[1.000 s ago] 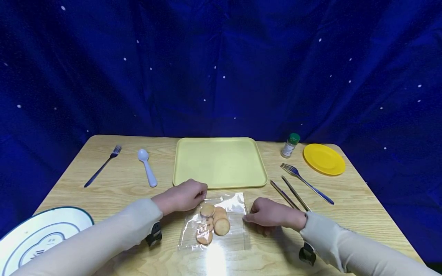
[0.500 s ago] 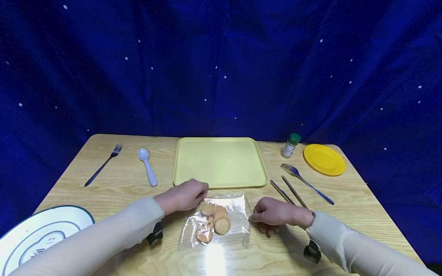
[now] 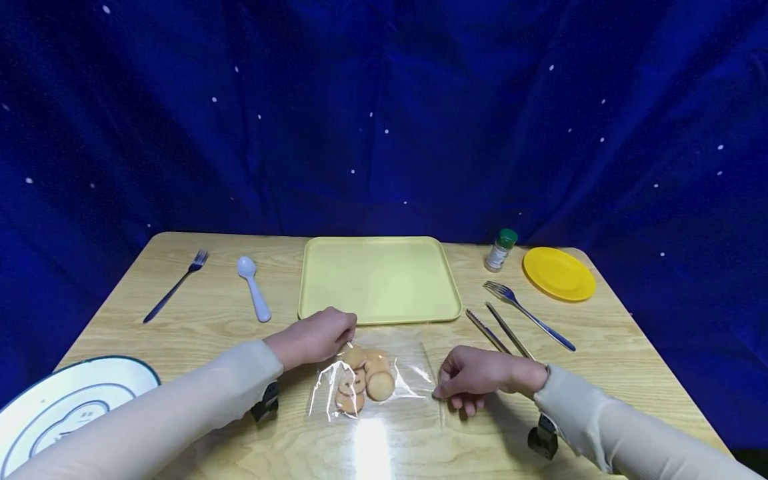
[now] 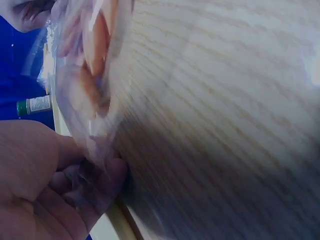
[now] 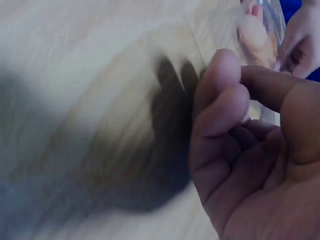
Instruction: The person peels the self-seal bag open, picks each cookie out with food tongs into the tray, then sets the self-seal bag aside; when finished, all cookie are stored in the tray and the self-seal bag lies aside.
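A clear plastic bag [image 3: 411, 373] with several round cookies [image 3: 381, 385] inside lies between my hands, in front of the tray. My left hand [image 3: 321, 337] pinches its far left corner; in the left wrist view the film bunches between thumb and fingers [image 4: 107, 182]. At the opposite side my right hand [image 3: 477, 373] pinches the bag's right edge between thumb and index finger, the other fingers curled loosely below. Glare streaks run over the film, which bulges above the cookies. In the left wrist view the cookies [image 4: 95, 47] appear through the wrinkled plastic.
The pale yellow tray [image 3: 381, 280] is just beyond the bag. Metal tongs [image 3: 507, 331], a fork [image 3: 531, 317], a green-capped shaker [image 3: 501, 251] and a yellow plate [image 3: 559, 274] are to the right. Leftward are another fork [image 3: 175, 287], a pale spoon [image 3: 255, 289] and a white plate [image 3: 129, 380].
My right hand has shifted slightly right and nearer to me, with the bag's right edge. The bag's left part has risen and creased, and the cookies have slid a little left.
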Motion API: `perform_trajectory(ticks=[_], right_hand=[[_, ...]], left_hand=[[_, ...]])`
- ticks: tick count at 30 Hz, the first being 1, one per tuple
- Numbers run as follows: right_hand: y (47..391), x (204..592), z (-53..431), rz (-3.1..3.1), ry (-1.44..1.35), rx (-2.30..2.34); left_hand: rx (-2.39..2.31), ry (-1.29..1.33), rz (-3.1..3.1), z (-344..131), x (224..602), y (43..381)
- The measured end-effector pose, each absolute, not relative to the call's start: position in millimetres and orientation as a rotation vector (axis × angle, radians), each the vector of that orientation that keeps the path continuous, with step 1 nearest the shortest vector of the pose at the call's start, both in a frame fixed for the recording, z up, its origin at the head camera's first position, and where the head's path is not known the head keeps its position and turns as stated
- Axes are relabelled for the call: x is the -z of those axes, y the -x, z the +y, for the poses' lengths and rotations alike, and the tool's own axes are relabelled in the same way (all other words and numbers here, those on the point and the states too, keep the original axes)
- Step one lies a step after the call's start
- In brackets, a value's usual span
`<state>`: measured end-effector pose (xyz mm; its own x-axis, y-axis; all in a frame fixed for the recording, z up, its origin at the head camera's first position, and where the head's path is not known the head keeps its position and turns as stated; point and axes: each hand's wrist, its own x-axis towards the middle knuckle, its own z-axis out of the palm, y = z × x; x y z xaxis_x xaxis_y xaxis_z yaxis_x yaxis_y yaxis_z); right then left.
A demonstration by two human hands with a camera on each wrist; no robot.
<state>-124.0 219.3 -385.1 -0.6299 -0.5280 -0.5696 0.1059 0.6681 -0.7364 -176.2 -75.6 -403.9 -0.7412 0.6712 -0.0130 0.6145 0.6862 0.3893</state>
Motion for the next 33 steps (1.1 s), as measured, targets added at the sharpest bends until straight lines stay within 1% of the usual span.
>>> perform_trajectory(ticks=[4, 9, 12, 19, 24, 29, 33], right_hand=[[130.0, 381.5, 228.0, 2.096, 0.389, 0.94], [140.4, 376.2, 231.0, 2.29, 0.422, 0.926], [143.9, 376.3, 227.4, 2.326, 0.387, 0.999], [143.0, 390.0, 211.0, 2.18, 0.232, 1.152], [144.0, 393.5, 205.3, 2.116, 0.199, 1.229], [147.0, 392.8, 210.4, 2.047, 0.205, 1.284], [148.8, 392.5, 214.3, 2.008, 0.233, 1.339]], left_hand=[[-0.551, -1.08, 2.735, -75.1, 403.0, 176.6], [-0.562, -1.045, 2.743, -75.1, 403.4, 175.8], [-0.575, -1.025, 2.736, -75.2, 403.5, 175.1], [-0.598, -1.052, 2.746, -75.6, 404.6, 175.3], [-0.547, -1.056, 2.794, -77.5, 402.0, 173.8], [-0.331, -1.211, 3.001, -82.0, 397.0, 166.1], [-0.343, -1.331, 2.994, -86.0, 390.6, 157.5]])
